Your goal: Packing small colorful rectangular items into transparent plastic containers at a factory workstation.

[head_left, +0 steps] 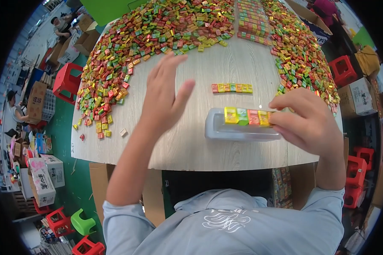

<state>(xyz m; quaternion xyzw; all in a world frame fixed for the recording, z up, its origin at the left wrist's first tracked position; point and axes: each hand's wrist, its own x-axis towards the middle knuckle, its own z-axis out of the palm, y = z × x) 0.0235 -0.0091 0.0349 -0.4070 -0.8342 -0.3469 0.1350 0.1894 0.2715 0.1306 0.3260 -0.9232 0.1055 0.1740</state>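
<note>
My right hand (307,121) pinches the right end of a row of small wrapped candies (247,117), yellow, green and red. The row is over a clear, rectangular plastic box (225,135) near the table's front edge; I cannot tell whether it touches the box. My fingers hide the row's right end and part of the box. Left of the box, my left hand (164,95) hovers over the table with fingers stretched and thumb apart, holding nothing. Beyond the box, another short row of candies (232,88) lies flat on the table.
Heaps of loose candies (174,25) cover the table's far and left parts; another heap (300,63) runs down the right. Between them lie neatly lined-up rows (253,21). A stray pale candy (123,132) sits at left. Red stools (67,80) and cardboard boxes (38,100) stand around.
</note>
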